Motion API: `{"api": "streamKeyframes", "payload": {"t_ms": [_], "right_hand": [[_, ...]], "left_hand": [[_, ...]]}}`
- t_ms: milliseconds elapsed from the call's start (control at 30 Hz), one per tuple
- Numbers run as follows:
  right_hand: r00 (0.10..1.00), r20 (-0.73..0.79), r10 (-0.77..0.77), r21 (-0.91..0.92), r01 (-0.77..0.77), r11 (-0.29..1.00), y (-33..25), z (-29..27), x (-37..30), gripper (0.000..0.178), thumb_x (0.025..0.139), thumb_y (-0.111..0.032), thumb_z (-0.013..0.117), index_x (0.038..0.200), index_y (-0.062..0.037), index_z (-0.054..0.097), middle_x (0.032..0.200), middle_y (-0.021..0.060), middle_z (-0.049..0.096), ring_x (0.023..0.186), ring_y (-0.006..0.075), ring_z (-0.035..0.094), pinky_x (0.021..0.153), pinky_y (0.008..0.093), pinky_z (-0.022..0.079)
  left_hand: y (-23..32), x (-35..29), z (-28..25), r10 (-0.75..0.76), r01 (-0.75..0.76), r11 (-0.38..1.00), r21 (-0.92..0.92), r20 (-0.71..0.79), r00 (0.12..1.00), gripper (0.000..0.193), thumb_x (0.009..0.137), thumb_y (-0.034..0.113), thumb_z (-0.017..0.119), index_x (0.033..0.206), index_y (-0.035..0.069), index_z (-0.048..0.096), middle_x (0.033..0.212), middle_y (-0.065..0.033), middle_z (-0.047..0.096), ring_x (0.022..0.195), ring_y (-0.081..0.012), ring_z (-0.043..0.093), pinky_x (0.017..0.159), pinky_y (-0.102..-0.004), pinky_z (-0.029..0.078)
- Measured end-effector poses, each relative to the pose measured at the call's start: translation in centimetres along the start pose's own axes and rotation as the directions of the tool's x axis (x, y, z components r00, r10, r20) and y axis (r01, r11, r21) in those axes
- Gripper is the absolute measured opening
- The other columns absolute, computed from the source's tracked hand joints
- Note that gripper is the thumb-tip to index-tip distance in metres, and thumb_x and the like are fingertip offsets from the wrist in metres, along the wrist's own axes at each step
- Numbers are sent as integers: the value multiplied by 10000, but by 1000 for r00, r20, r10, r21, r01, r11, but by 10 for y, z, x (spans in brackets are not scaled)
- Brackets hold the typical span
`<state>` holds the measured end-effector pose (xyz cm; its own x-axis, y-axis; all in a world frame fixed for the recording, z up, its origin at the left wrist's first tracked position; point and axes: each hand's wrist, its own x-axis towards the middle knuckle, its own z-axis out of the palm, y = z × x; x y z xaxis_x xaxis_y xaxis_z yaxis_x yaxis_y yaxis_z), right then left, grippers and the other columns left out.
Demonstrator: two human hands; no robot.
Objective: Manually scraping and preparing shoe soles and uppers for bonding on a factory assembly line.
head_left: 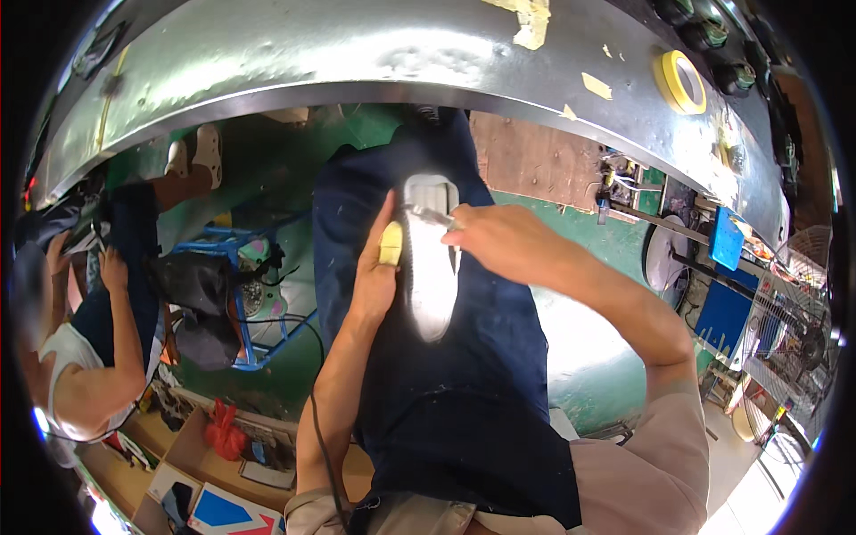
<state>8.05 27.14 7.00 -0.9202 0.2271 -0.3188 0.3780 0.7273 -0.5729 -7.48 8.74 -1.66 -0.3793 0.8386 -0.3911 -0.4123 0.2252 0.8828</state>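
Note:
A white shoe (432, 299) lies lengthwise over my lap, its rounded tip pointing toward me; glare washes out much of its surface. My left hand (378, 272) grips the shoe along its left side. A yellow band or wrap (390, 244) shows at a digit of that hand. From the right, my right hand (490, 236) reaches over the shoe's far half with its fingers closed in a pinch. A blurred greyish thing (432, 216) extends from those fingertips across the shoe; its kind cannot be made out.
A metal bench (294, 62) curves across the far side, with a yellow tape roll (685, 82) on it. On the left another person (98, 366) works near a blue-framed stool (259, 357). Cardboard boxes (178, 446) stand low left; a wire-guarded fan (798, 343) is at right.

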Motion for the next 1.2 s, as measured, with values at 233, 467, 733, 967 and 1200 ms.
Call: {"api": "streamKeyframes", "payload": {"t_ms": [233, 467, 733, 967, 1200], "right_hand": [[972, -87, 217, 268, -187, 945, -14, 38, -8, 342, 1115, -348, 602, 1101, -8, 566, 960, 209, 756, 876, 412, 748, 747, 527, 574], [957, -164, 240, 237, -198, 951, -29, 6, -7, 306, 1132, -330, 569, 1129, -25, 564, 978, 208, 749, 883, 440, 730, 746, 544, 567], [970, -235, 61, -8, -64, 998, -25, 24, 9, 334, 1119, -361, 584, 1081, -29, 566, 917, 175, 730, 770, 398, 736, 639, 508, 557], [892, -390, 228, 261, -130, 957, -20, 50, 11, 334, 1124, -369, 582, 1071, -39, 587, 810, 166, 734, 761, 402, 738, 674, 512, 553], [859, -173, 481, 598, -296, 745, 0, 19, -28, 429, 1107, -462, 625, 1124, -36, 670, 844, 144, 733, 771, 308, 731, 755, 417, 562]], "left_hand": [[8, 4, 9, -18, 9, 992, -129, -67, 998, 1077, 690, -169, 332, 1741, 67, 300, 1769, -174, 336, 1605, -282, 374, 1311, -363, 280], [0, 13, 3, 159, -144, 964, 225, -49, 986, 910, 906, -125, 579, 1738, 88, 279, 1628, -204, 444, 1514, -331, 444, 1266, -407, 355], [-10, 1, -9, 172, -197, 933, 302, 108, 979, 1119, 843, -113, 761, 1761, 82, 152, 1783, -215, 228, 1629, -359, 284, 1327, -416, 245], [-3, -7, -23, 90, -90, 996, 15, -30, 995, 1029, 953, 26, 796, 1765, 113, 171, 1774, -170, 306, 1635, -293, 298, 1325, -392, 246], [108, -63, -24, 32, -397, 703, 590, 532, 846, 845, 874, 220, 900, 1630, 131, 533, 1727, -199, 416, 1607, -343, 387, 1293, -427, 336]]}}
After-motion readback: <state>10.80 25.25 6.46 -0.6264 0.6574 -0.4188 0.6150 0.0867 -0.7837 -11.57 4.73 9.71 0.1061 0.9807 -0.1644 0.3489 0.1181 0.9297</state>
